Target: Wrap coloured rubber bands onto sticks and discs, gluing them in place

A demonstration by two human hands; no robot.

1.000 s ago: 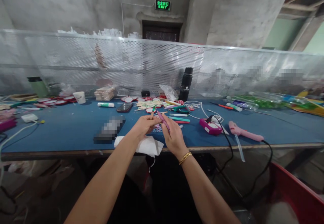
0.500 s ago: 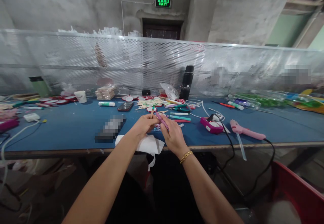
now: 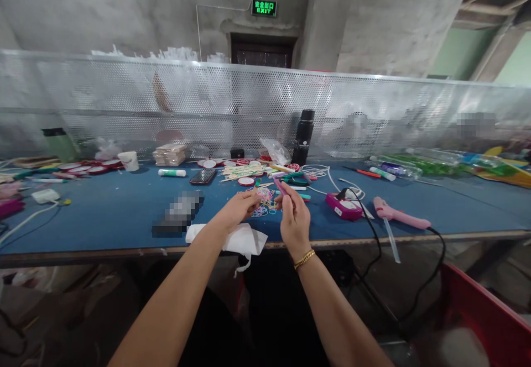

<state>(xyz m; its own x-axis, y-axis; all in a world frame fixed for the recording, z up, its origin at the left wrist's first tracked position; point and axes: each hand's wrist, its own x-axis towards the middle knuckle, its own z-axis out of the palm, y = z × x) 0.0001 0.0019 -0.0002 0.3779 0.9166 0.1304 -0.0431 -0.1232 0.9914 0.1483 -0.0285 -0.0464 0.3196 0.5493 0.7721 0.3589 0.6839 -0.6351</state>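
My left hand is closed in a pinch above the blue table, on a thin stick with a green tip. Most of that stick is hidden by my fingers. To its right, my right hand grips a slim purple marker, tilted up and to the left. Small colourful rubber bands lie in a loose pile between and behind my hands. A white cloth hangs over the table's front edge below my left wrist.
Wooden sticks and markers lie behind the pile. A black bottle stands by the mesh partition. To the right are a magenta box with cables and a pink glue gun. Phones lie to the left.
My hands have moved apart. The right hand has turned more upright, lifting the purple marker away from the green-tipped stick, and the rubber bands show more between them.
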